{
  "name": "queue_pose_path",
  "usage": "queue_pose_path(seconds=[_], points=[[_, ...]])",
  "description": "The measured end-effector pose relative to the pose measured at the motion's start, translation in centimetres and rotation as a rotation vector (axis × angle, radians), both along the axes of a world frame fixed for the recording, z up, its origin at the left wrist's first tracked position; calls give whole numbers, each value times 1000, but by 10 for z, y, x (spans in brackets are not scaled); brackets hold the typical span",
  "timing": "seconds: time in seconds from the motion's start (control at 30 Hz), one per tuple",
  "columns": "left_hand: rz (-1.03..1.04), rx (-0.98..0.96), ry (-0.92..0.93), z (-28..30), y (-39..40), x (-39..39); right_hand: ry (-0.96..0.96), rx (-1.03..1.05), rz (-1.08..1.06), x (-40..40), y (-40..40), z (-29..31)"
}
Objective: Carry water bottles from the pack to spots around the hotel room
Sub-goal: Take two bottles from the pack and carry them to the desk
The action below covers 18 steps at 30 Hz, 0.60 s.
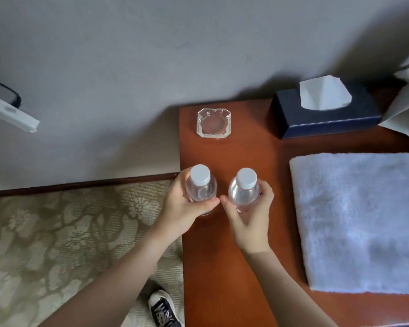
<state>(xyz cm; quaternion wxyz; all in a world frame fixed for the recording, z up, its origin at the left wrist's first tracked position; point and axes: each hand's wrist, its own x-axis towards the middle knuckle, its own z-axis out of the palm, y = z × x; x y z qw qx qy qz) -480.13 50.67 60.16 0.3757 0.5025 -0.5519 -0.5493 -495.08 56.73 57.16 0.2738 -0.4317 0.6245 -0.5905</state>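
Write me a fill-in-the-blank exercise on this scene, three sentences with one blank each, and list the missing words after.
1. Each hand grips one water bottle; the left hand and right hand hold them over the ____ table.
2. Both bottles have ____ caps.
3. The glass ashtray sits to the ____ of the tissue box.

Missing words: wooden; white; left

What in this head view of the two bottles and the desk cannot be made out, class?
- Bases of left bottle and right bottle: hidden by the hands; contact with the desk unclear.
- Bottle labels: not visible from above.
- Towel: cut off at right edge.
- Object at far right: cropped, unidentifiable.
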Motion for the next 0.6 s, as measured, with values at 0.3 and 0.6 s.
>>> queue_pose_path(seconds=[0.3, 0.6], points=[[-131, -45, -117, -42, 4, 14, 107, 237, 169, -22, 25, -39], [-11, -116, -167, -74, -21, 10, 226, 306, 13, -26, -26, -53]])
